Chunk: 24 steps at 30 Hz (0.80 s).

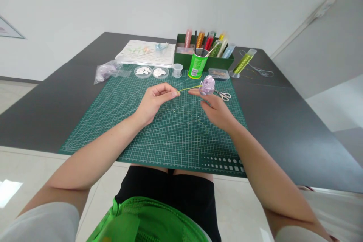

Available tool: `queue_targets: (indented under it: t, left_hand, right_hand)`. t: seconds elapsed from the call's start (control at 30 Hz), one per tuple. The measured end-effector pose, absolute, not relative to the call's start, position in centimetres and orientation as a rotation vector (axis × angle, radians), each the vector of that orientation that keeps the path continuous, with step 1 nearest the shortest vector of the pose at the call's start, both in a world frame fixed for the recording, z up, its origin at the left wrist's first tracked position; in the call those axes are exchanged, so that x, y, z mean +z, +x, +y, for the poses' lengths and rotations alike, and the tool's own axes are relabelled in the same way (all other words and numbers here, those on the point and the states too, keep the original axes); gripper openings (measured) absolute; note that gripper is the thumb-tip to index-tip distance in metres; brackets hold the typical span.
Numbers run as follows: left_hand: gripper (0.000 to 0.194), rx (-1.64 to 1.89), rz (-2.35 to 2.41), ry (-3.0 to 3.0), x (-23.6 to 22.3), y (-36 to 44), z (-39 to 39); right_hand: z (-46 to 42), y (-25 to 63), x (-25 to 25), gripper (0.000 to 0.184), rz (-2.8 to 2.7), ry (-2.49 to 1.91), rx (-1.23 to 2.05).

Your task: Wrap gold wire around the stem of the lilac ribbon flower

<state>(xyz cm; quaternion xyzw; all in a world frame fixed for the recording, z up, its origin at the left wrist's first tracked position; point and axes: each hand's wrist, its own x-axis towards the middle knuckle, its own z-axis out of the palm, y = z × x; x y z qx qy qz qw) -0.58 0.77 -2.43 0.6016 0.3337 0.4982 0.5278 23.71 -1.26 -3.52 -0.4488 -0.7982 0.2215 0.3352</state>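
Observation:
A pale purple artificial flower point(208, 85) with a thin yellow-green stem point(188, 89) is held sideways above the mat, its bloom to the right. My left hand point(153, 103) pinches the stem's left end between thumb and fingers. Under the stem and close below the bloom is my right hand point(219, 112), index finger stretched out to the left and thumb apart from it. Whether that finger touches the stem I cannot tell. Fine thread point(198, 132) lies in loose loops on the green cutting mat point(159, 143) between my forearms.
Silver scissors point(225, 96) lie just beyond my right hand. Behind stand a green can point(197, 66) of tools, a dark green box point(181, 60) of bead tubes, and small dishes point(143, 72) of white pieces. A plastic bag point(106, 71) sits left, a yellow-green tube point(244, 62) right.

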Motion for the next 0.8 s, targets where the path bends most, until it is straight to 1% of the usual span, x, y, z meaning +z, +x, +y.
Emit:
queue_targets:
  t: [0.1,0.23,0.27,0.33,0.43,0.53,0.67,0.73,0.8]
  left_hand:
    - [0.022,1.192,0.755,1.399,-2.9,-0.1,0.4]
    - [0.023,1.171,0.694,1.381,-3.2,0.5,-0.2]
    - [0.023,1.167,0.687,1.38,-3.3,0.6,-0.4]
    - [0.023,1.158,0.685,1.372,-3.4,0.7,-0.6]
    - [0.022,1.15,0.685,1.357,-3.4,0.9,-0.7]
    - [0.021,1.167,0.687,1.334,-3.5,1.0,-0.8]
    - [0.018,1.184,0.661,1.279,-3.5,1.0,-0.8]
    - [0.017,1.196,0.653,1.246,-3.5,1.0,-0.8]
    - [0.016,1.199,0.653,1.213,-3.4,1.0,-0.8]
  right_hand:
    - [-2.1,22.7,-3.6,0.052,-2.13,-1.002,0.864]
    - [-3.0,20.9,-4.2,0.068,-1.965,-0.836,1.133]
    - [-3.1,20.5,-4.3,0.069,-1.889,-0.804,1.182]
    - [-3.4,19.7,-4.5,0.066,-1.737,-0.778,1.257]
    - [-3.8,19.0,-4.3,0.056,-1.586,-0.801,1.305]
    - [-4.4,18.7,-3.9,0.049,-1.603,-0.925,1.176]
    - [-5.1,18.5,-3.4,0.031,-1.714,-1.211,0.813]
    - [-5.3,18.5,-3.4,0.022,-1.73,-1.272,0.688]
    - [-5.2,18.6,-3.6,0.016,-1.745,-1.273,0.593]
